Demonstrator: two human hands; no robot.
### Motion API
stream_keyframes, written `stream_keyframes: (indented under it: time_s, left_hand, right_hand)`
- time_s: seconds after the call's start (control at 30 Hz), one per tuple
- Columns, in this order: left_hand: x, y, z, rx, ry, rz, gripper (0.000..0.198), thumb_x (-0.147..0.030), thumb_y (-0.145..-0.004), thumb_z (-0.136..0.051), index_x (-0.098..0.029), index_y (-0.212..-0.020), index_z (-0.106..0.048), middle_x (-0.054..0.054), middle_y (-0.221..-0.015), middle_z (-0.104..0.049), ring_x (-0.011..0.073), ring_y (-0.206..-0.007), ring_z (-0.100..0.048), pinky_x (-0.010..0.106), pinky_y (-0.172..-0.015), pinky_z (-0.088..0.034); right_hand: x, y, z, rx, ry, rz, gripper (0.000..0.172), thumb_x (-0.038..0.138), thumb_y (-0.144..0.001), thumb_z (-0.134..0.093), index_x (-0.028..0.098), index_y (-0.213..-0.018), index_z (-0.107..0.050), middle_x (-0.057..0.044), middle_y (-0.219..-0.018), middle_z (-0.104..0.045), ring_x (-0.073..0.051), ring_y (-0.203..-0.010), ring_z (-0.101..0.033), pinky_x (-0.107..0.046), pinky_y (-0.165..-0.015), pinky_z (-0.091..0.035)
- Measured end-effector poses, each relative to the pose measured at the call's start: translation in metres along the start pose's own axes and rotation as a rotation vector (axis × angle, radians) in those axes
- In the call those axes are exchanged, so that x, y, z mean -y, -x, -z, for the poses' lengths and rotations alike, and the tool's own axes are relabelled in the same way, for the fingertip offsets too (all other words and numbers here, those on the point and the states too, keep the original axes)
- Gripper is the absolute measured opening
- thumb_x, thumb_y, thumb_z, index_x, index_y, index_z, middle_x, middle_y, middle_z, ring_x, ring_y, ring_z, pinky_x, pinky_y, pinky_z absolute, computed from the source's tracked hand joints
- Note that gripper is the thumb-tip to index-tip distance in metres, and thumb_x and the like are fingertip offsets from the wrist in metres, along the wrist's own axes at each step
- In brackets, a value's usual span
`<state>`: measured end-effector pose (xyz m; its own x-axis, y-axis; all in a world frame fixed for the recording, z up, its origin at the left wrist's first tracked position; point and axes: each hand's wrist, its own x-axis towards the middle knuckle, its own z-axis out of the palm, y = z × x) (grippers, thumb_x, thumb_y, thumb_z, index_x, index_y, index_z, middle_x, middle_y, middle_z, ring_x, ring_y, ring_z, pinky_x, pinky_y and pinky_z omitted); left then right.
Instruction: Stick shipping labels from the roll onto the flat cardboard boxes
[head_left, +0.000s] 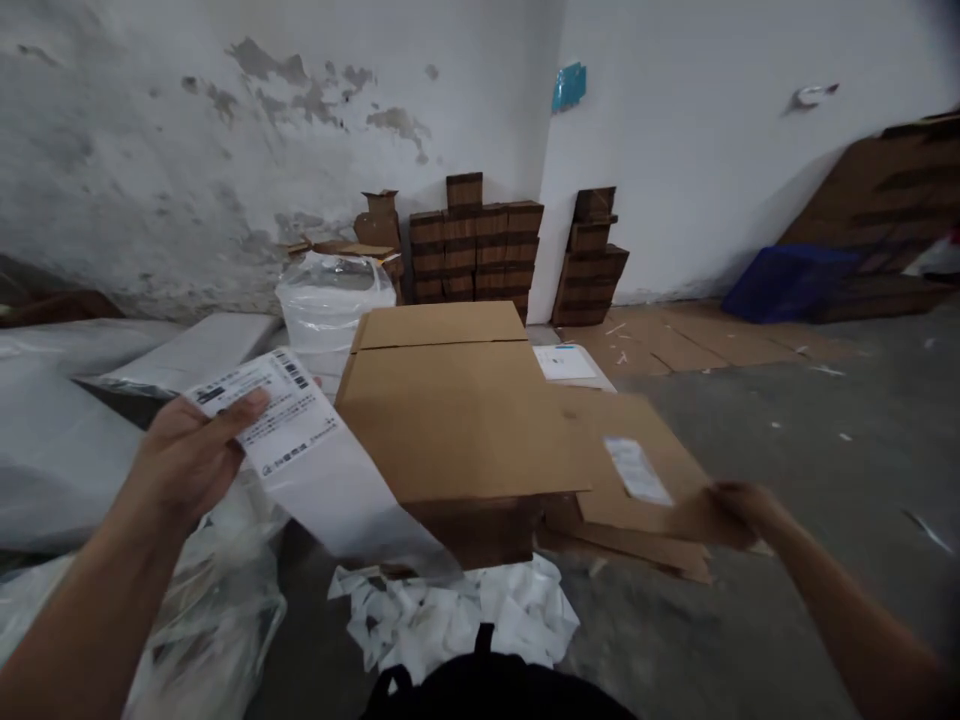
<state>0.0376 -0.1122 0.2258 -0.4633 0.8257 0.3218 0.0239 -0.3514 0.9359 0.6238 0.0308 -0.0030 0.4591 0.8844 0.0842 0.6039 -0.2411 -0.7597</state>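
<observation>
My left hand (187,455) pinches a long white strip of shipping labels (300,440), printed text facing up, its free end hanging down over a large closed cardboard box (457,410). My right hand (739,510) grips the near corner of a flattened cardboard box (637,470) that lies against the big box's right side and carries a small white label (636,470). The right hand is smeared by motion, but its fingers wrap the cardboard edge.
Crumpled white label backing (450,620) lies on the floor in front of the box. Plastic-wrapped white bundles (330,300) and clear bags (210,610) sit at left. Stacked small cartons (472,240) stand at the wall. A blue bin (787,280) and leaning cardboard are at far right.
</observation>
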Motion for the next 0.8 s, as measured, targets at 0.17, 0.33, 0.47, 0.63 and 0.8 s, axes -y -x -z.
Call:
stream_keyframes:
  time_s: [0.17, 0.33, 0.47, 0.63, 0.8]
  left_hand:
    - [-0.003, 0.015, -0.032, 0.37, -0.094, -0.113, 0.042, -0.022, -0.072, -0.081, -0.015, -0.112, -0.069, 0.009, -0.11, -0.077, 0.0287, -0.104, -0.07, 0.037, -0.085, -0.06]
    - [0.0, 0.027, -0.054, 0.58, -0.396, -0.293, 0.027, -0.03, -0.074, -0.078, -0.016, -0.097, -0.074, 0.01, -0.115, -0.074, 0.0306, -0.116, -0.064, 0.041, -0.108, -0.045]
    - [-0.003, 0.038, -0.047, 0.505, -0.075, 0.069, 0.038, -0.043, -0.078, -0.071, -0.016, -0.104, -0.072, 0.01, -0.106, -0.075, 0.0307, -0.106, -0.068, 0.039, -0.092, -0.054]
    - [-0.004, 0.028, -0.038, 0.062, 0.355, 0.38, 0.023, -0.021, -0.09, -0.049, -0.01, -0.098, -0.068, 0.01, -0.082, -0.076, 0.0221, -0.075, -0.073, 0.029, -0.066, -0.059]
    - [0.008, -0.013, -0.003, -0.159, 0.419, 0.266, 0.024, -0.004, -0.091, -0.041, -0.01, -0.096, -0.064, 0.004, -0.071, -0.074, 0.0168, -0.075, -0.073, 0.025, -0.077, -0.06]
  right_hand:
    - [0.155, 0.03, -0.018, -0.082, -0.242, 0.22, 0.07, 0.048, -0.077, -0.062, 0.012, -0.134, -0.045, -0.03, -0.111, -0.063, -0.037, -0.112, -0.062, -0.055, -0.094, -0.045]
    - [0.34, 0.153, -0.02, 0.664, -0.587, 1.054, 0.082, 0.038, -0.077, -0.073, 0.024, -0.146, -0.031, -0.006, -0.1, -0.07, -0.019, -0.087, -0.067, -0.036, -0.081, -0.054]
    - [0.375, 0.212, -0.048, 0.57, -0.58, 1.266, 0.019, 0.019, -0.084, -0.061, 0.018, -0.103, -0.063, -0.002, -0.088, -0.068, -0.015, -0.081, -0.062, -0.03, -0.076, -0.051]
    - [0.357, 0.234, -0.056, 0.497, -0.374, 1.557, 0.02, 0.01, -0.09, -0.051, 0.02, -0.102, -0.063, -0.006, -0.106, -0.067, -0.017, -0.095, -0.062, -0.03, -0.08, -0.049]
    - [0.364, 0.205, -0.001, 0.211, -0.697, 1.378, 0.014, 0.031, -0.096, -0.055, 0.021, -0.087, -0.06, -0.002, -0.088, -0.062, -0.015, -0.085, -0.061, -0.028, -0.077, -0.05]
